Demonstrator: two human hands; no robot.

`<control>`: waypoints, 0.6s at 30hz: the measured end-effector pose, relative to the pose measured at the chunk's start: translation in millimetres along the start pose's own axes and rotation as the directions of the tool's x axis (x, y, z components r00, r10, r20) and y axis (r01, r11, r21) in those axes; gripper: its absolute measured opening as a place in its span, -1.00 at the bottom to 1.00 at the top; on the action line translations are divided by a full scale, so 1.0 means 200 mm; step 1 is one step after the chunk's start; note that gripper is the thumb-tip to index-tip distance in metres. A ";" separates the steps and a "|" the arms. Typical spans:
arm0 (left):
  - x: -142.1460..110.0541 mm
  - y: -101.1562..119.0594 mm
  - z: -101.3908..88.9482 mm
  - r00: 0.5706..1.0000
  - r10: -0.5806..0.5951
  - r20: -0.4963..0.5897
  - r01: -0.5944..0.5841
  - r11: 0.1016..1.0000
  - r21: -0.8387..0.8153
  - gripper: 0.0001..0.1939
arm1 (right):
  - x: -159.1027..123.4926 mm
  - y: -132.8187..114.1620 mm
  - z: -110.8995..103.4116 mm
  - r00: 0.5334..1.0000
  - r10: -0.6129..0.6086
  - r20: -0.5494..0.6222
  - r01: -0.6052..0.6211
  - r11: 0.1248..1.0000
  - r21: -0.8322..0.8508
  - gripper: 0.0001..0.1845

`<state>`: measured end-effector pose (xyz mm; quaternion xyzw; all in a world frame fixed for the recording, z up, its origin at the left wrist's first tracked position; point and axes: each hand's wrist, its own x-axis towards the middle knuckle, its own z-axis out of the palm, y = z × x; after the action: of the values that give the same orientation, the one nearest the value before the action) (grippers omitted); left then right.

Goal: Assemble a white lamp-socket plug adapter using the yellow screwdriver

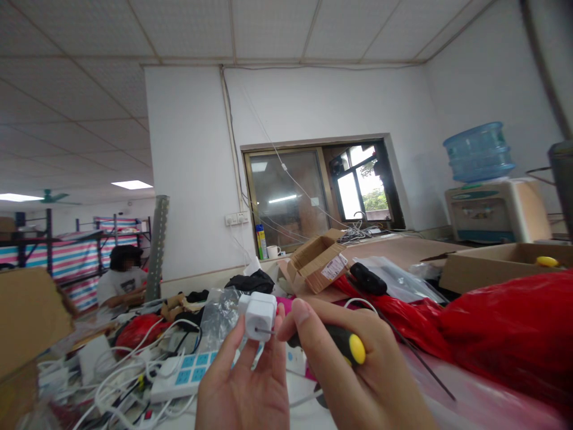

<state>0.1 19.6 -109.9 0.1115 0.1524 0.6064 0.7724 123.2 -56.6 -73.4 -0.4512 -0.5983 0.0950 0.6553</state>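
My left hand is closed around a small white plug adapter, holding it up above the table with its round socket face toward me. In my right hand is a screwdriver with a black and yellow handle. Its thin metal shaft points left, and the tip is at the adapter's round face; whether it sits inside a hole I cannot tell. Below and left of my left hand lies a white power strip with blue sockets.
Tangled white cables cover the left of the table. An open cardboard box stands behind my hands. Red plastic bags bulge at the right, beside another carton. A person sits at the far left.
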 end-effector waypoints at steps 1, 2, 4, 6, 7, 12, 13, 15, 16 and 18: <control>0.00 0.00 0.00 1.000 0.002 0.000 -0.002 1.000 0.002 -0.55 | 0.00 0.00 0.00 1.000 -0.019 0.013 0.020 1.000 -0.012 -0.46; 0.01 0.00 0.00 1.000 0.007 0.003 -0.007 1.000 0.002 -0.55 | 0.01 0.01 -0.01 0.999 -0.043 0.022 0.043 0.999 -0.023 -0.46; 0.02 0.00 0.00 1.000 0.015 -0.002 -0.015 1.000 0.002 -0.59 | 0.02 0.01 -0.02 0.994 -0.100 0.032 0.101 0.994 -0.034 -0.46; 0.02 0.00 0.01 1.000 0.031 -0.004 -0.031 1.000 0.003 -0.62 | 0.03 0.01 -0.02 0.989 -0.143 0.041 0.145 0.989 -0.042 -0.45; 0.02 0.00 0.01 0.999 0.036 -0.007 -0.036 0.999 0.002 -0.62 | 0.03 0.01 -0.03 0.988 -0.149 0.038 0.150 0.987 -0.047 -0.45; 0.01 0.00 0.01 0.999 0.034 -0.016 -0.035 0.999 -0.008 -0.58 | 0.02 -0.01 -0.01 0.998 -0.062 0.030 0.064 0.996 -0.066 -0.44; 0.01 0.00 0.01 0.999 0.029 -0.015 -0.029 1.000 -0.007 -0.56 | 0.01 -0.01 0.00 0.999 -0.043 0.031 0.045 0.997 -0.067 -0.42; 0.01 0.00 0.01 1.000 0.019 0.001 -0.019 1.000 0.003 -0.53 | 0.01 -0.02 0.00 0.999 -0.016 0.029 0.018 0.997 -0.071 -0.40; 0.01 0.00 0.00 1.000 0.017 0.007 -0.017 1.000 0.008 -0.52 | 0.00 -0.02 0.00 0.999 -0.011 0.030 0.013 0.997 -0.072 -0.40; 0.01 0.00 0.01 1.000 0.008 0.024 -0.009 1.000 0.020 -0.51 | 0.00 -0.02 0.00 0.999 -0.008 0.043 0.011 0.998 -0.068 -0.42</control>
<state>1.4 21.3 -109.3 0.1273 0.1489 0.6067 0.7704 121.8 -58.1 -70.3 -0.4681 -0.6174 0.0812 0.6270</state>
